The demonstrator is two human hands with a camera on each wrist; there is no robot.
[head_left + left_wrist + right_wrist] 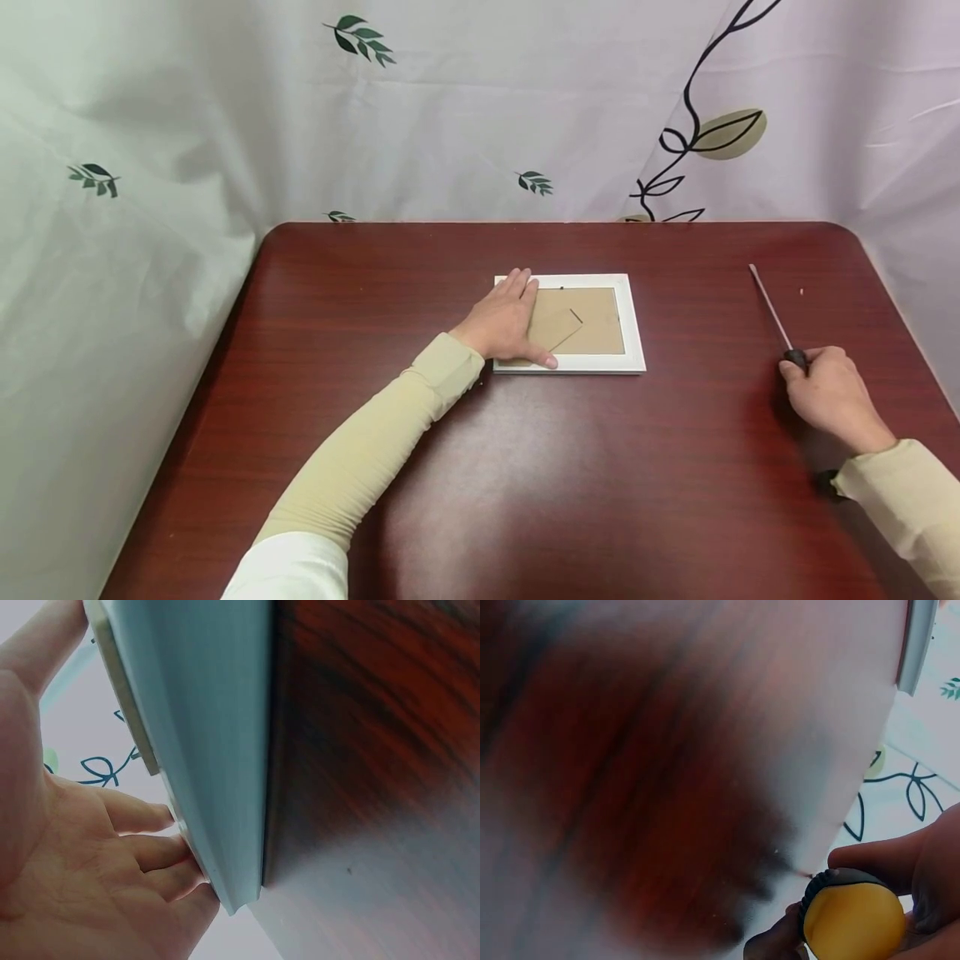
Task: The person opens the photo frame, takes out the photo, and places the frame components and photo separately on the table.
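Note:
A white picture frame [632, 333] lies back side up on the table, its brown backing board [600, 310] facing upward with a stand flap marked on it. My left hand [504, 321] rests spread over the frame's left end, fingers at the far edge and thumb on the near edge. In the left wrist view the fingertips touch the frame's side [214, 750]. Off to the right, my right hand [836, 396] grips a screwdriver [771, 308] by its handle, the shaft pointing away from me. The handle's yellow end [855, 922] shows in the right wrist view.
The dark red wooden table [420, 258] is glossy, with rounded far corners. A pale curtain [450, 108] with leaf patterns hangs behind and beside it. One tiny light bit [801, 292] lies right of the screwdriver. A dark object [827, 485] shows beside the right sleeve.

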